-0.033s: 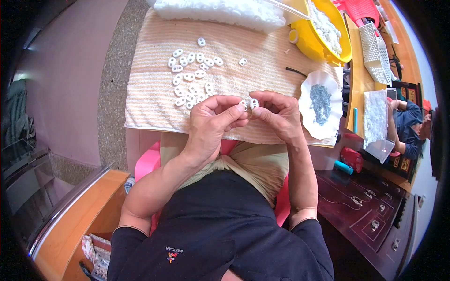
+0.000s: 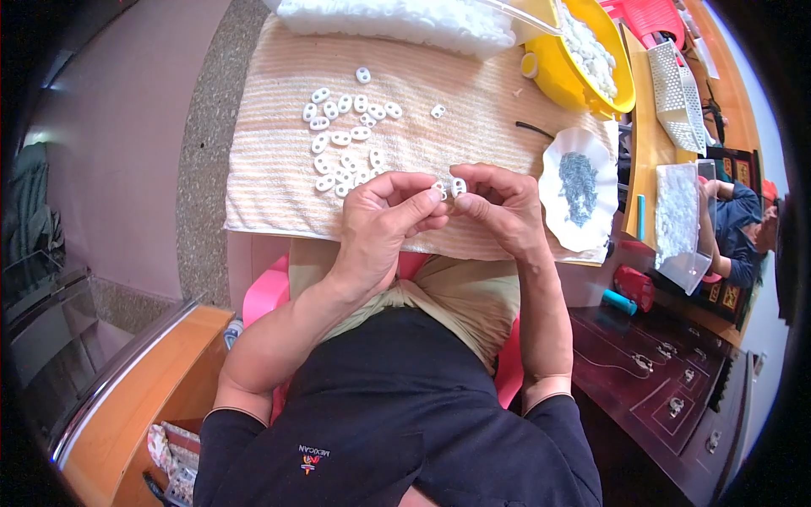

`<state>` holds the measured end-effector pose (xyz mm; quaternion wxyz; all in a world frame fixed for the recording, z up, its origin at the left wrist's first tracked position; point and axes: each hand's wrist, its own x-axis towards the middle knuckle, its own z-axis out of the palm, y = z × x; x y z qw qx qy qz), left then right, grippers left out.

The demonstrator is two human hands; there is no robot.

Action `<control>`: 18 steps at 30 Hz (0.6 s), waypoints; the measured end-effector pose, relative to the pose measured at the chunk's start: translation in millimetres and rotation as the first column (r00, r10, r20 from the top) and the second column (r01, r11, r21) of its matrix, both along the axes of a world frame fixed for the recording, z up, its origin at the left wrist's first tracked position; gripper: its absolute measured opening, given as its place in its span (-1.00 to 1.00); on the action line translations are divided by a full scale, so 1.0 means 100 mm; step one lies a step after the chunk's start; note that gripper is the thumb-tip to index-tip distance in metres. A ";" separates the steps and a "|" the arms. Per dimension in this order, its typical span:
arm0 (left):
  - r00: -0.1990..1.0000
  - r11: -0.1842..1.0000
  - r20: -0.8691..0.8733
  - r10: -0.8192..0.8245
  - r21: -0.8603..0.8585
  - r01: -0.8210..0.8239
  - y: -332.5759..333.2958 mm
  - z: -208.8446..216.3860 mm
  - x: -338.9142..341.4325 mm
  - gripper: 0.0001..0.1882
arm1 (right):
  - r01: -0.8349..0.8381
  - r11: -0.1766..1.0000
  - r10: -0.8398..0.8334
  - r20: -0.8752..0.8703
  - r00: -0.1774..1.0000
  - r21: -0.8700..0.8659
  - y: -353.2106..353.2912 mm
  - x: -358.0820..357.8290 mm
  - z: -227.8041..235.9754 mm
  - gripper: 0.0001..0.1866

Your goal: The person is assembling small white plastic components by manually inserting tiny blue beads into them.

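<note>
Over the near edge of a striped towel (image 2: 279, 207), my left hand (image 2: 387, 215) pinches a small white plastic piece (image 2: 439, 189) between thumb and fingertips. Just beside it, my right hand (image 2: 500, 207) grips a white oval two-holed plastic piece (image 2: 459, 187) the same way. The two pieces are very close together; whether they touch I cannot tell. Fingertips hide part of each. Several similar white oval pieces (image 2: 340, 138) lie loose on the towel beyond my left hand. One smaller white piece (image 2: 438, 111) lies apart from them.
Right of my hands, a white scalloped dish (image 2: 556, 198) holds small dark grey bits. A clear bin of white pieces (image 2: 397, 25) and a yellow basin (image 2: 623, 95) stand at the back. At far right a co-worker's arm (image 2: 716, 224) reaches beside another white-filled bin (image 2: 674, 215).
</note>
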<state>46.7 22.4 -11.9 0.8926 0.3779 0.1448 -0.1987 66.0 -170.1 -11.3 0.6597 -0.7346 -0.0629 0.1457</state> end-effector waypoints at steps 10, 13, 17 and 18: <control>1.000 1.000 -0.008 -0.015 -0.002 0.015 0.00 0.00 0.00 -0.85 | 0.024 0.996 -0.020 -0.047 0.999 0.084 0.00 -0.01 0.03 -0.68; 1.000 1.000 0.001 -0.020 -0.005 0.020 0.00 -0.01 0.00 -0.85 | 0.018 0.996 -0.012 -0.059 0.998 0.088 -0.01 -0.01 0.04 -0.68; 0.999 0.999 -0.002 -0.032 -0.007 0.032 -0.01 -0.01 0.00 -0.85 | 0.018 0.994 -0.010 -0.082 0.997 0.107 -0.01 -0.01 0.04 -0.67; 0.999 0.999 -0.001 -0.034 -0.004 0.034 -0.01 -0.01 0.00 -0.85 | 0.013 0.994 -0.004 -0.074 0.997 0.112 0.00 -0.01 0.04 -0.67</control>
